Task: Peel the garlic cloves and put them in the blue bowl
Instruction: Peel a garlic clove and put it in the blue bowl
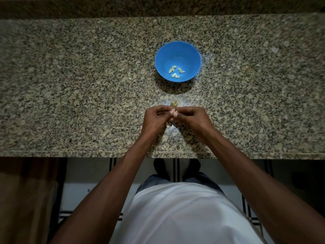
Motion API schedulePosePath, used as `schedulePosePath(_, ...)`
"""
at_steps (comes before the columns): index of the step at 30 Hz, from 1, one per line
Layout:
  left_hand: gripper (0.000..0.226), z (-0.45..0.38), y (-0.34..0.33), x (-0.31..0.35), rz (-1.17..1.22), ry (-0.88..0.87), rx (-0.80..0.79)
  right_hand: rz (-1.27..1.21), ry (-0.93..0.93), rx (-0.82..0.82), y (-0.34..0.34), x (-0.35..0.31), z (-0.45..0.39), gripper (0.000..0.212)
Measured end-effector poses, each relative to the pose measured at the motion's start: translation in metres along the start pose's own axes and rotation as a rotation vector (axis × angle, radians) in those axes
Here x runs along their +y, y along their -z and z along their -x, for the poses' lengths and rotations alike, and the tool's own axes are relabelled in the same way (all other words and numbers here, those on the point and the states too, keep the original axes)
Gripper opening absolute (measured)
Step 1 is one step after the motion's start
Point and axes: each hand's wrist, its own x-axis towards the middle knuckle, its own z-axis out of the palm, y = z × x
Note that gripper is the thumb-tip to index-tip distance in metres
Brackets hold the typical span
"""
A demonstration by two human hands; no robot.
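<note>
A blue bowl stands on the granite counter with several peeled garlic cloves lying in its bottom. In front of it, my left hand and my right hand meet with curled fingers and pinch a small garlic clove between their fingertips. The clove is mostly hidden by my fingers. A scrap of pale skin hangs under my left palm. Just beyond my fingertips a piece of garlic lies on the counter.
The speckled granite counter runs wide to both sides, with a raised ledge behind it. Its front edge is close to my body. Small skin flakes dot the surface near the bowl.
</note>
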Motion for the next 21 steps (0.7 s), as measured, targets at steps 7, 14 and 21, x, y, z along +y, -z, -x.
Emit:
schedulePosePath(7,0.016,-0.001,-0.005,0.003,-0.21,-0.13,0.081,0.042,-0.009,0.052,-0.002,0.002,-0.003,0.023)
schedulePosePath(14,0.012,-0.002,0.002,-0.002,-0.234,-0.13,0.134,0.035,-0.07,0.113,0.009,0.009,-0.004,0.017)
schedulePosePath(21,0.029,0.001,0.007,-0.004,-0.267,-0.205,-0.027,-0.031,-0.092,0.09,0.011,0.013,-0.004,0.016)
